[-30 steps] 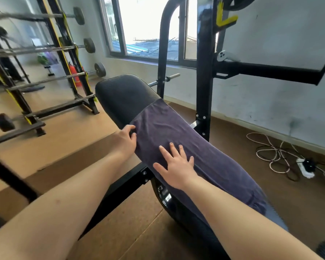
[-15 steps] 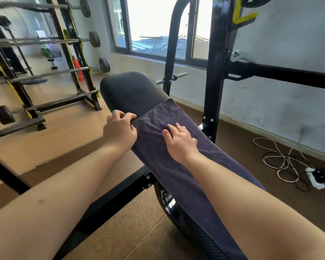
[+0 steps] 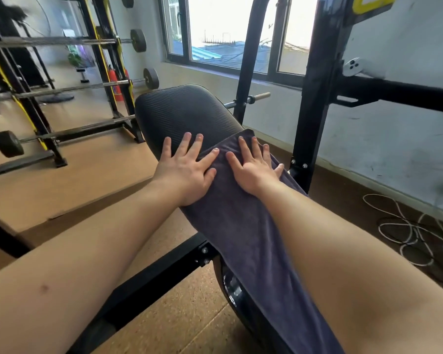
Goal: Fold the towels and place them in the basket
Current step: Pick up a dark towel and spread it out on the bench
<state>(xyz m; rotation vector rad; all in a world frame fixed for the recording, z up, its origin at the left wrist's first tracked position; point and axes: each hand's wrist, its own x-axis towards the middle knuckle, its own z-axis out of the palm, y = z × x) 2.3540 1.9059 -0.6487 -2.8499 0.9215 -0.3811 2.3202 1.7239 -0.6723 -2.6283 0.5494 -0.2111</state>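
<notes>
At centre frame, a dark purple towel [image 3: 241, 238] lies lengthwise along a black ribbed weight bench [image 3: 187, 113], running from the middle of the picture down to the lower right edge. Its far end stops partway up the pad, leaving the rounded top of the pad bare.

Both hands press flat near that far end. The left hand [image 3: 187, 172] sits on the towel's left border: its fingers [image 3: 183, 145] are straight and spread apart, 3 of them reaching onto the bare pad, while the index tip and thumb lie on the cloth. The right hand [image 3: 253, 172] rests wholly on the towel just beside it, with its fingers [image 3: 243, 149] also straight and fanned out, the tips close to the far hem and the little finger near the right border. Neither hand grips the fabric. Both bare forearms reach in from the bottom of the frame.

Right of centre, a black rack upright [image 3: 315, 98] stands just behind the pad. At upper left, a barbell rack [image 3: 105, 60] holds several loaded bars. Along the top is a window [image 3: 228, 29]. At right, a white cable [image 3: 399, 226] lies coiled on the brown floor [image 3: 62, 190].
</notes>
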